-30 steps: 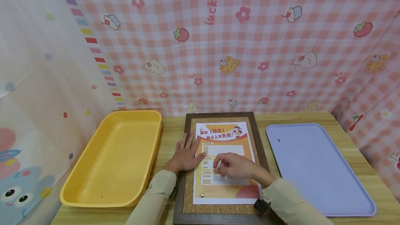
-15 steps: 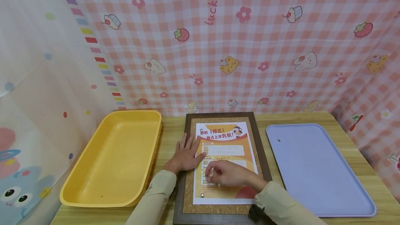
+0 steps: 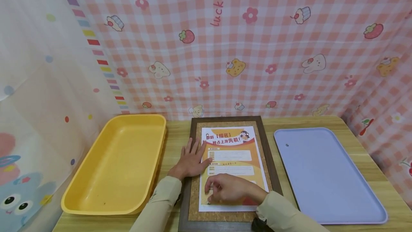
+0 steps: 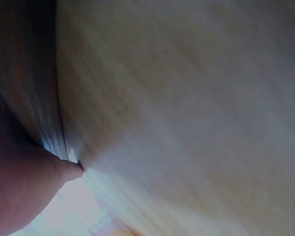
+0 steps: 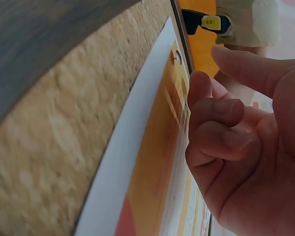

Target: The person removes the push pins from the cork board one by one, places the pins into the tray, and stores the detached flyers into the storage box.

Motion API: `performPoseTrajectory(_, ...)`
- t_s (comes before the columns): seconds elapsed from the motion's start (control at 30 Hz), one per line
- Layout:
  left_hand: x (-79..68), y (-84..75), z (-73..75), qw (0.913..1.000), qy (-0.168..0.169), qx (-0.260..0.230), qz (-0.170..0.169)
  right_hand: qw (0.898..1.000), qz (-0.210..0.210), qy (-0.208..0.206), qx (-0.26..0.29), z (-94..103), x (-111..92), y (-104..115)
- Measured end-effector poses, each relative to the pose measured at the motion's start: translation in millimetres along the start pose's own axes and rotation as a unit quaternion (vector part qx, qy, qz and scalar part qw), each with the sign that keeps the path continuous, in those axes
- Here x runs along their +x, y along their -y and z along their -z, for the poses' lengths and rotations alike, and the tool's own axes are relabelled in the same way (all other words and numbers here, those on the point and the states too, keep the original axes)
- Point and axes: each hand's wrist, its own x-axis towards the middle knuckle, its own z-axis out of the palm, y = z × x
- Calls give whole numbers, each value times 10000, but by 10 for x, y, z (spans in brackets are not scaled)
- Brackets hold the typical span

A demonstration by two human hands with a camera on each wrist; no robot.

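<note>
Wood-grain table, pink checked curtain behind; framed cork board reaches the table's far edge, poster on it. Nearest, right hand at the poster's near-left corner: thumb and index apart, others curled, nothing visibly held, pin close by. We'd judge a sideways tug there could tear paper. Farther, left hand lies fingers spread across the board's left edge; if it lifts, we think the board may skid.

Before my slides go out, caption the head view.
A poster on a framed corkboard, left hand spread at its left edge, right hand over its lower part.
</note>
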Motion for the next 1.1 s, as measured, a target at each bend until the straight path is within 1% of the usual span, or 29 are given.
performPoseTrajectory(0.13, -4, -7, 9, 10000, -25, 48, 0, 9998, -73, 191, 71, -32, 6, 7)
performPoseTrajectory(0.3, -5, -20, 10, 10000, -48, 75, -26, 9993, -117, 365, 35, -57, 10, -2)
performPoseTrajectory(0.43, -4, -20, 12, 10000, -2, 60, -39, 9992, -147, 364, 41, -66, 9, -7)
performPoseTrajectory(0.63, -11, -8, 37, 9999, 96, 63, 24, 9993, -51, 336, 181, -87, 13, -40)
performPoseTrajectory(0.77, -21, -3, 55, 9999, 75, 90, 23, 9991, 37, 297, 287, -106, 16, -55)
performPoseTrajectory(0.9, -24, 12, 53, 9998, 28, 216, 12, 9990, 90, 312, 310, -112, 17, -59)
performPoseTrajectory(1.1, -12, 33, 38, 9993, -8, 360, -42, 9989, 81, 345, 292, -116, 13, -72)
